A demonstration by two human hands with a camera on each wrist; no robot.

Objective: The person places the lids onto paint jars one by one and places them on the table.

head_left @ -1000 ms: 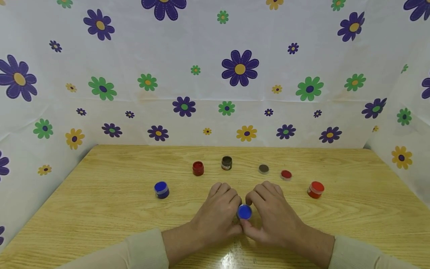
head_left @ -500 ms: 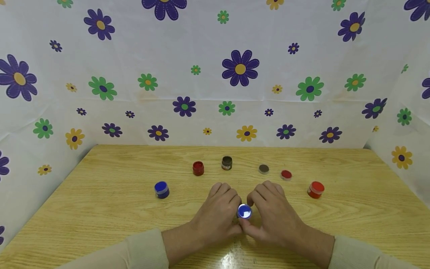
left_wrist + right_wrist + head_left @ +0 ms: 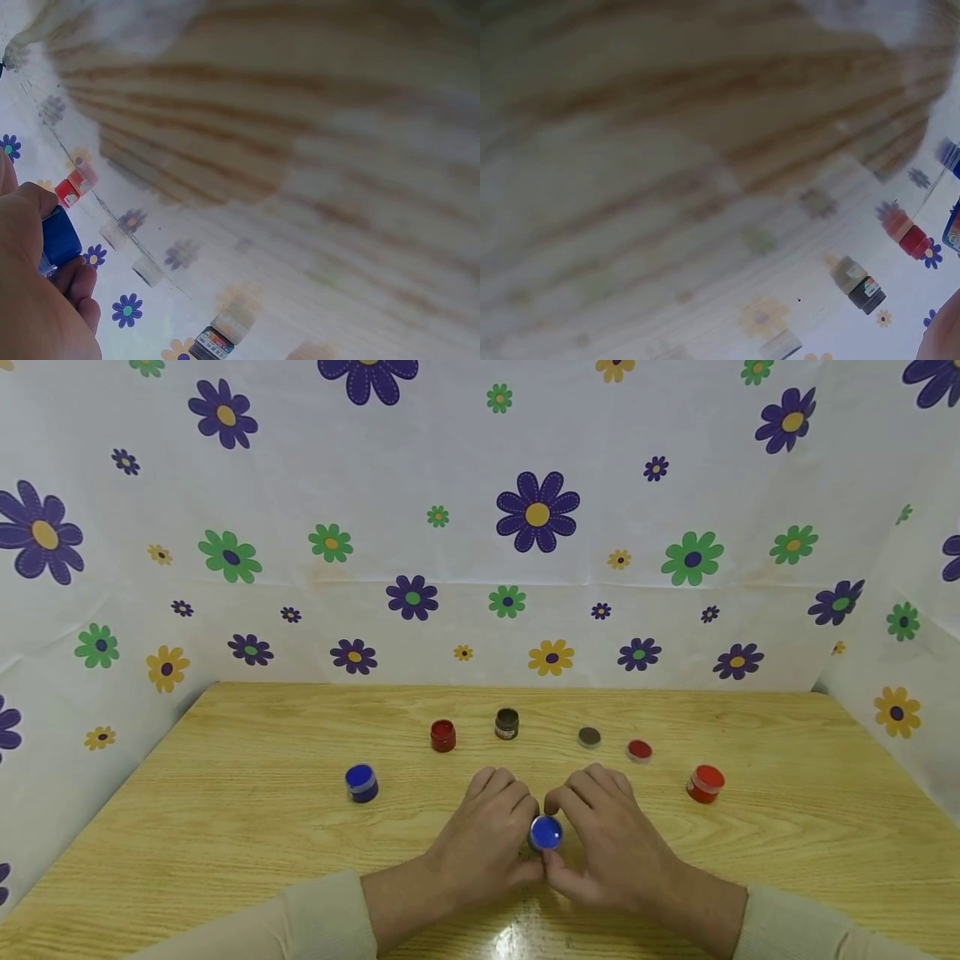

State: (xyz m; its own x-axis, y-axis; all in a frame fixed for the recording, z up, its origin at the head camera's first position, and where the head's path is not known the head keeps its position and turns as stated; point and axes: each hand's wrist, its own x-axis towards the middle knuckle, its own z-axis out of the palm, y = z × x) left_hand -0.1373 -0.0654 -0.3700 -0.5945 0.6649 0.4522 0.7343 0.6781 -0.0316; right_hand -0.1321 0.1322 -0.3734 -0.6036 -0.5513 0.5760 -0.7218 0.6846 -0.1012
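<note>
Near the front middle of the table, my left hand [image 3: 487,827] holds a small blue paint jar [image 3: 60,238] upright, fingers curled round its left side. The blue-topped lid [image 3: 546,832] of this jar shows between both hands. From the right, my right hand [image 3: 611,843] pinches the lid's rim, thumb at the near side and index finger at the far side. In the right wrist view only the edge of the blue jar and part of a finger [image 3: 941,337] appear. The jar's lower part is hidden by the hands in the head view.
A lidded blue jar [image 3: 362,783] stands left, a lidded red jar [image 3: 705,783] right. Farther back are a lidless dark red jar [image 3: 442,736] and a lidless black jar [image 3: 506,724]. A dark lid [image 3: 589,737] and a red lid [image 3: 639,751] lie right of them. Flowered cloth [image 3: 450,460] surrounds the table [image 3: 270,727].
My right thumb and index finger have shifted slightly round the lid's rim. The bright reflection on the lid grew, then shrank. My left hand and the other jars have stayed in place.
</note>
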